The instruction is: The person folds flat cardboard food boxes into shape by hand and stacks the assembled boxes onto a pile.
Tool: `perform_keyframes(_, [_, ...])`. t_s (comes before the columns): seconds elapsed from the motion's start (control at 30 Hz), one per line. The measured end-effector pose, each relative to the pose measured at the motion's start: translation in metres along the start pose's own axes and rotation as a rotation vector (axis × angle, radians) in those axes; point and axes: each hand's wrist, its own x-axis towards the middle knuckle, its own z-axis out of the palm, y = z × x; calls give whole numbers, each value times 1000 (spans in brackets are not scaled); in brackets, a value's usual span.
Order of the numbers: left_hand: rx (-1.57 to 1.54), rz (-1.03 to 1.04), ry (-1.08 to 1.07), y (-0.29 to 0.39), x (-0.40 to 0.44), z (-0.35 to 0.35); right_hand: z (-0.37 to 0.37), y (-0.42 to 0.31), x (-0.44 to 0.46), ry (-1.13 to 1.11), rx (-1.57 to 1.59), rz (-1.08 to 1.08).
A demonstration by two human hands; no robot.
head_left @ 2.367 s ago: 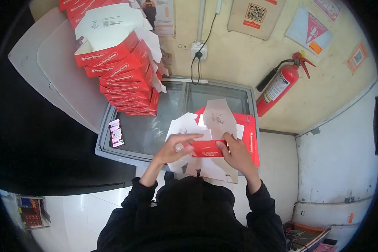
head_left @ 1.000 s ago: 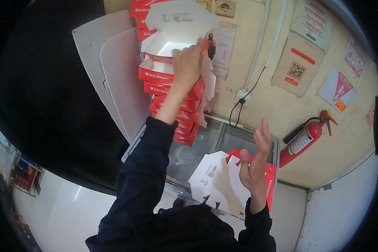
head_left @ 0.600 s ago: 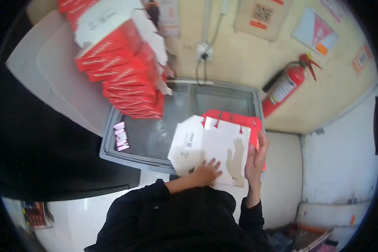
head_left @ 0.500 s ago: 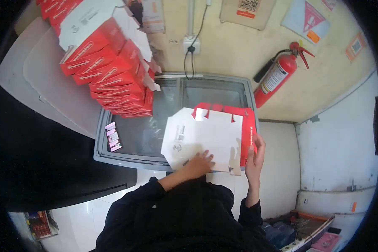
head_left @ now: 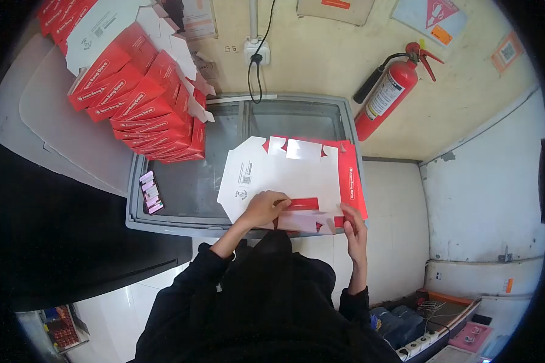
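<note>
A flat cardboard box blank (head_left: pixel 303 172), white side up, lies over red blanks (head_left: pixel 352 181) on the glass-topped freezer. My left hand (head_left: pixel 263 209) is closed at its near edge, thumb and fingertips pinching a flap that is folded up and shows a red strip. At the near right corner, my right hand (head_left: pixel 353 227) touches the blank's edge with bent fingers; whether it grips the card is too small to tell. A tall leaning stack of folded red boxes (head_left: pixel 145 109), the top one with its white lid raised, stands at the back left.
A phone (head_left: pixel 151 192) lies on the freezer's left part. The freezer rim (head_left: pixel 163 227) runs along the near side. A red fire extinguisher (head_left: pixel 387 91) hangs on the wall, near a plugged-in cable (head_left: pixel 256 58). White panels (head_left: pixel 72 121) lean at the left.
My left hand has gone from lying flat with spread fingers to pinching the blank's near edge, where a flap is now folded up. My right hand has shifted onto the near right corner.
</note>
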Motion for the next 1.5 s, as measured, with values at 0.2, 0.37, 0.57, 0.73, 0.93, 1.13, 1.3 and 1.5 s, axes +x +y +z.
perform_keyframes(0.2, [50, 155, 261, 17, -2, 10, 23, -12, 31, 190, -326, -294])
perform_keyframes(0.37, [183, 252, 281, 25, -1, 12, 61, -36, 52, 228, -328, -161])
perform_keyframes(0.57, [170, 120, 318, 39, -5, -5, 49, -53, 70, 228, -608, -661])
perform_keyframes(0.73, [244, 87, 318, 37, -8, -3, 41, -25, 66, 203, -452, -464])
perform_keyframes(0.93, [281, 271, 308, 44, -6, -1, 54, -38, 68, 5, -473, -592])
perform_keyframes(1.13, [251, 194, 180, 55, -5, -18, 46, -67, 86, -216, -645, -536])
perform_keyframes(1.3, [439, 367, 424, 44, -41, -38, 44, -63, 92, -269, -515, -378])
perform_keyframes(1.5, [554, -40, 419, 38, -53, -67, 62, -70, 92, -265, -333, -250])
